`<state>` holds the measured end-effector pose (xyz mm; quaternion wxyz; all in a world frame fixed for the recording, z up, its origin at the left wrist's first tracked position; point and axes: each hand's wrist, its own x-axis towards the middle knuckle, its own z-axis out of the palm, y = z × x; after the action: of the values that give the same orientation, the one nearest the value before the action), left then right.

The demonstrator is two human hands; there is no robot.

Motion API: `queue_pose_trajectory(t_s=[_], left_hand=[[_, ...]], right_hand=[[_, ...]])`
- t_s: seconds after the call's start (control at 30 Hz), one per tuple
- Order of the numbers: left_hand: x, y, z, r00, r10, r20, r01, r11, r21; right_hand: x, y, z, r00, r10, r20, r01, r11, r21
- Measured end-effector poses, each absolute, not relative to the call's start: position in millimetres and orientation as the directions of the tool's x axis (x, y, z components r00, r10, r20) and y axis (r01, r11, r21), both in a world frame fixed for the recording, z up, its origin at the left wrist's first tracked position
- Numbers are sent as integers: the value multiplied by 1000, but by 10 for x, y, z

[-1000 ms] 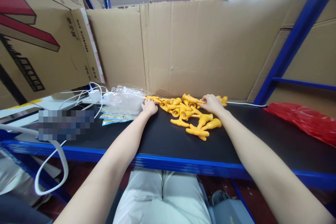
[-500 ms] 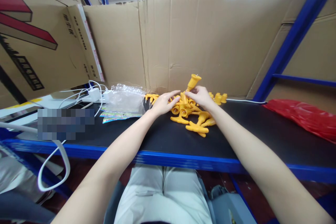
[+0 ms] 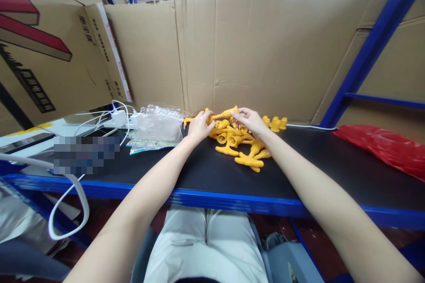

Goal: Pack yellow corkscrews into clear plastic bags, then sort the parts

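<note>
A heap of yellow plastic toy pieces (image 3: 244, 148) lies on the black shelf top (image 3: 206, 172). Above the heap, one yellow piece (image 3: 223, 115) lies sideways between my two hands. My left hand (image 3: 198, 126) is closed on its left end. My right hand (image 3: 249, 120) pinches its right end with the fingertips. Both hands hover just over the back of the heap, near the cardboard wall.
A cardboard wall (image 3: 232, 53) closes off the back. Clear plastic bags (image 3: 156, 124) over colourful printed cards lie to the left, beside white chargers and cables (image 3: 116, 119). A red plastic bag (image 3: 385, 150) lies at the right. The shelf has a blue front edge (image 3: 212, 199).
My right hand picked one yellow piece out of the heap and held it upright. Now the piece is turned sideways and my left hand has closed on its other end.
</note>
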<state>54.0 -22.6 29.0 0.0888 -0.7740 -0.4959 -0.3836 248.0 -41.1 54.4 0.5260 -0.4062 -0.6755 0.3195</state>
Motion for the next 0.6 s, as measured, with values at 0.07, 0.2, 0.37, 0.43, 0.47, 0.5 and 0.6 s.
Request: queue_pose_trajectory(t_s=[0.07, 0.2, 0.37, 0.43, 0.47, 0.5, 0.6], left_hand=[[511, -232, 295, 213, 704, 677, 855, -470, 220], [462, -236, 299, 225, 721, 656, 887, -430, 168], [421, -218, 305, 257, 750, 609, 906, -407, 119], [420, -220, 309, 257, 767, 589, 913, -392, 112], [424, -224, 311, 256, 770, 584, 916, -387, 109], [430, -231, 313, 257, 771, 583, 917, -385, 106], [462, -262, 321, 265, 775, 574, 916, -389, 102]], right_hand=[[2489, -412, 552, -115, 894, 432, 241, 447, -861], [2523, -394, 551, -149, 915, 374, 316, 402, -859], [2638, -335, 514, -325, 825, 462, 437, 564, -701], [2680, -330, 499, -378, 755, 536, 544, 649, -531], [2694, -331, 491, -403, 722, 563, 589, 675, -445], [2702, -332, 482, -424, 694, 582, 623, 690, -369], [2694, -330, 449, -458, 658, 598, 690, 687, -227]])
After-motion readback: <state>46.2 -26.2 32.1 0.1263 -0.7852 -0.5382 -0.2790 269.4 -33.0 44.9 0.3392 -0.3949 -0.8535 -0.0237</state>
